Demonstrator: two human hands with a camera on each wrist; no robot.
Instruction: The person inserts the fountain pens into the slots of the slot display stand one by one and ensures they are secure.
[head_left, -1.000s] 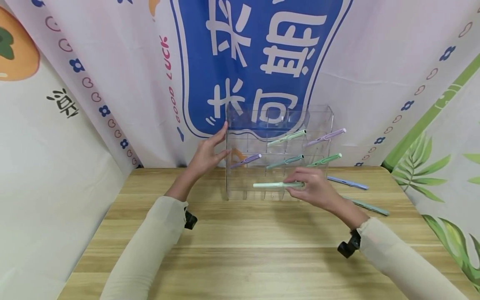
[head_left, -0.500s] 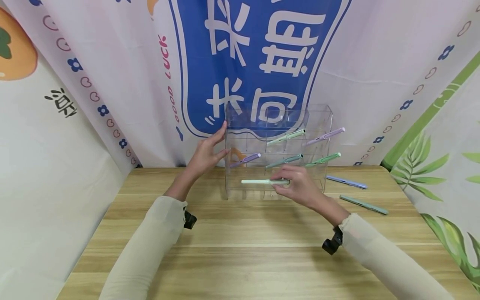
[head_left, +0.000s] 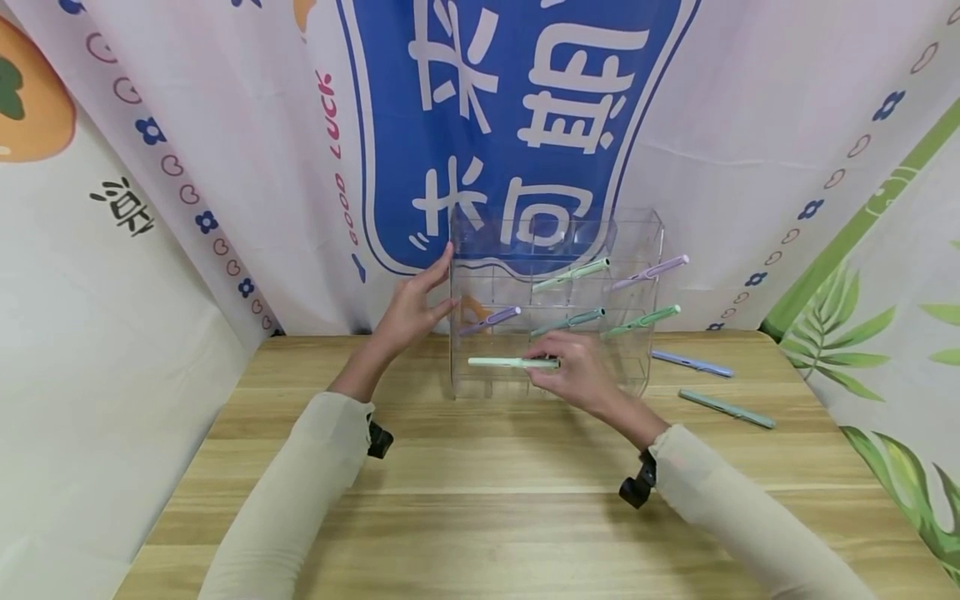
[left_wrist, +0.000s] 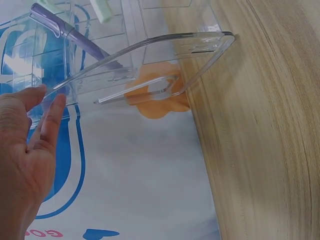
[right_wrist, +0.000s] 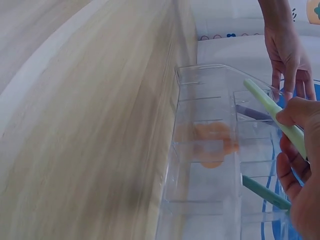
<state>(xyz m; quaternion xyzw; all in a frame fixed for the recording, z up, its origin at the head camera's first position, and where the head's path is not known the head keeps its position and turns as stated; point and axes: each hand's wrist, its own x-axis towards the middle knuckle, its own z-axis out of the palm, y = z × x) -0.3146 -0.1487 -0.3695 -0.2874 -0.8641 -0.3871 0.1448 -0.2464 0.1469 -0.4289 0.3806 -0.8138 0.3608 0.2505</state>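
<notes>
A clear acrylic pen rack (head_left: 480, 387) with several compartments stands at the back of the table. My left hand (head_left: 411, 315) rests against its left side wall, fingers fairly straight, as the left wrist view also shows. My right hand (head_left: 576, 372) pinches a pale green pen (head_left: 495, 362) by its right end, level in front of the bottom row. In the right wrist view the pale green pen (right_wrist: 262, 100) slants past the thumb. Two purple pens (head_left: 491, 320), a teal pen (head_left: 567, 322), a green pen (head_left: 642, 320) and a light green pen (head_left: 572, 275) lean in the upper rows.
To the right of the rack, a blue pen (head_left: 692, 364) and a grey-green pen (head_left: 726, 409) lie on the wooden table (head_left: 480, 517). A printed curtain (head_left: 750, 158) hangs right behind the rack.
My right hand has moved left along the bottom row with the pale green pen, more slowly in the last half second. My left hand has stayed at the rack's side.
</notes>
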